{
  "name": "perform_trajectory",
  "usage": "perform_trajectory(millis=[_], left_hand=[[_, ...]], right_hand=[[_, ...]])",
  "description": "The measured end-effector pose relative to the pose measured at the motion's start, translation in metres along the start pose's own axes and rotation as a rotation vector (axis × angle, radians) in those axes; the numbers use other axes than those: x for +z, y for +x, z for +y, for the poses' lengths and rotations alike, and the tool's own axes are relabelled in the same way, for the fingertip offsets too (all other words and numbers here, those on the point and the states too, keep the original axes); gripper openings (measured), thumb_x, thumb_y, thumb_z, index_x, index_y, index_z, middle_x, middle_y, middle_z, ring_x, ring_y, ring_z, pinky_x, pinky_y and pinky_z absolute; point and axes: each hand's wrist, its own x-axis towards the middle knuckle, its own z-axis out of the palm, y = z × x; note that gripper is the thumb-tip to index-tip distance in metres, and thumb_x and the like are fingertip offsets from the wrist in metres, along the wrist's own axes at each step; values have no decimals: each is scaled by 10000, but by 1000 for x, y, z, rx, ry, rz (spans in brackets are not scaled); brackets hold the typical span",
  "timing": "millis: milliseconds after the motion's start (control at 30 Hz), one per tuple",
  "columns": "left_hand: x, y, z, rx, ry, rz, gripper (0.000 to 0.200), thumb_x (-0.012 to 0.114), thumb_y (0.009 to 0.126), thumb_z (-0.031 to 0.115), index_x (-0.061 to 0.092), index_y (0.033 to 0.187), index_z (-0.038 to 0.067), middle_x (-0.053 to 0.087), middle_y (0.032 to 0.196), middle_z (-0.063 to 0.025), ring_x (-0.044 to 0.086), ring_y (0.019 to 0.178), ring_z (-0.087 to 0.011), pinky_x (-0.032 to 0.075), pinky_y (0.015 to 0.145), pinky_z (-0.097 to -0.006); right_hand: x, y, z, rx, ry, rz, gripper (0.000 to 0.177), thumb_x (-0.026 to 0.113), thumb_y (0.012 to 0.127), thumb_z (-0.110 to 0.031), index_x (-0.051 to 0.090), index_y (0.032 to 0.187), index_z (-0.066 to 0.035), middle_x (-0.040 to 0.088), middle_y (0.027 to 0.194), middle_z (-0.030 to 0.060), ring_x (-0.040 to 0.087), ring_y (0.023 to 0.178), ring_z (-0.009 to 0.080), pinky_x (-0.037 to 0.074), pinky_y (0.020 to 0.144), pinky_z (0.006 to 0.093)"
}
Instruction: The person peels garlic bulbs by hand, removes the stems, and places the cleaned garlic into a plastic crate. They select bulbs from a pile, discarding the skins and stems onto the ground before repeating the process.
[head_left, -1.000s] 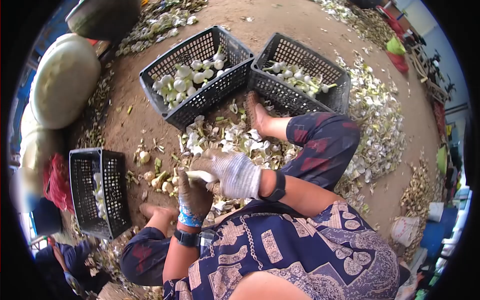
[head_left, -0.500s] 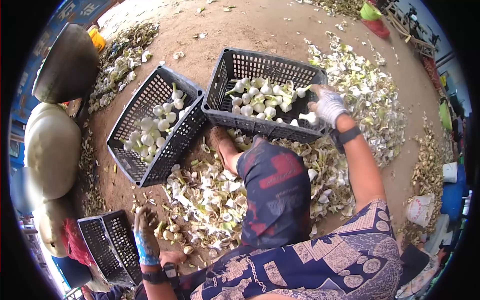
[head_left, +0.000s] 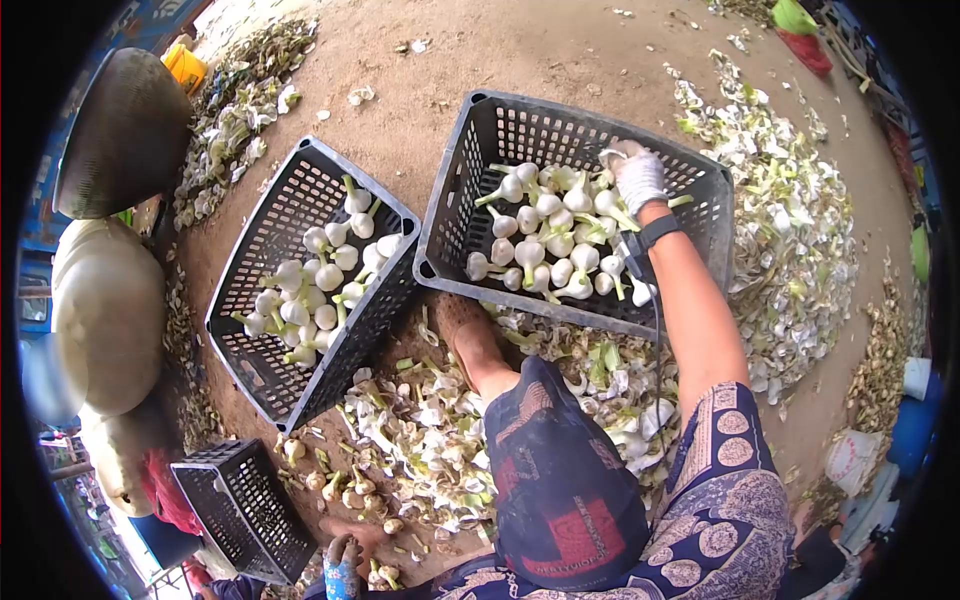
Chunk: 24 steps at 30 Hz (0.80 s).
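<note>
My right hand [head_left: 636, 175], in a whitish glove, reaches into the right black crate [head_left: 440, 225], above the far side of a heap of trimmed garlic bulbs [head_left: 560, 245]. Its fingers are curled in, and what they hold is hidden. At the bottom edge my left hand [head_left: 342, 568], in a blue-patterned glove with dark fingers, is partly cut off by the frame. Its fingers look slightly apart, and no held thing shows. Close by on the ground lie loose garlic bulbs [head_left: 383, 574]. A second black crate [head_left: 222, 320], to the left, also contains garlic bulbs [head_left: 310, 300].
Garlic peelings and stalks [head_left: 425, 445] cover the ground around my leg. A larger peelings pile [head_left: 790, 250] lies to the right. At lower left stands a smaller black crate [head_left: 245, 510], with full pale sacks [head_left: 108, 315] beyond it. A yellow bucket [head_left: 183, 68] is at upper left.
My right hand has moved left and inward from the crate's right end to over the garlic, its fingers now curled. My left hand has dropped toward the bottom edge. The view has shifted.
</note>
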Motion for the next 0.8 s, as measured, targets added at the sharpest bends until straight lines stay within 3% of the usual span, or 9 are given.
perform_trajectory(millis=[167,267,300,467,567,633,700,767,800], left_hand=[[31,0,40,-43,45,92,262,549,875,188,557,1074,17,588,999,-93,587,819,-169,490,655,-283],[33,0,49,698,966,-72,226,553,847,86,569,1044,-23,584,974,-144,588,848,-222,487,722,-322],[48,-12,64,127,291,25,208,571,841,80,580,1026,-17,584,995,-144,587,874,-237,481,743,-316],[34,-19,11,205,373,-6,235,566,853,123,578,1020,-42,606,1004,-147,584,932,-218,470,771,-294],[34,-32,14,145,296,-18,231,558,859,129,579,1017,-38,610,971,-155,583,935,-234,471,783,-303],[29,-36,5,266,398,-33,234,558,854,131,579,1018,-34,594,1003,-168,576,950,-269,467,812,-315],[25,-31,-31,446,499,-72,240,550,844,115,582,1047,-9,572,1060,-172,559,981,-305,457,846,-334],[35,-37,-16,375,426,-104,260,534,840,84,578,1092,39,552,1096,-174,540,1013,-326,450,864,-354],[33,-39,-6,933,768,-35,196,589,843,126,582,1003,12,596,946,-169,575,867,-319,470,766,-355]], right_hand=[[13,-8,-72,-398,-383,-569,287,438,868,-258,650,972,-94,619,1030,174,614,917,318,487,784,383],[42,-5,-65,-259,-578,-676,341,401,863,-207,637,1044,-42,605,1102,165,602,992,316,485,834,411],[46,-2,-65,-224,-584,-673,343,398,861,-198,638,1045,-38,604,1107,163,600,999,313,484,835,417],[48,-3,-65,-76,-465,-691,308,443,827,-153,646,1018,-21,590,1107,191,595,989,340,488,826,414],[57,-3,-6,-185,-180,-459,222,502,806,-68,655,958,-14,656,955,159,640,793,323,526,693,379],[-2,-27,-1,263,1043,-485,240,548,795,-13,619,1024,-21,666,889,89,623,671,240,523,620,313],[-59,-45,15,178,1652,-717,365,577,792,25,535,1151,-28,647,911,62,597,707,163,504,601,253],[-131,-108,-12,-397,794,-190,385,551,841,-49,463,1214,-19,609,834,55,571,799,145,496,611,239],[-157,-132,-4,-123,1126,-261,349,537,853,-118,488,1187,-28,605,836,51,576,779,145,486,600,230]])
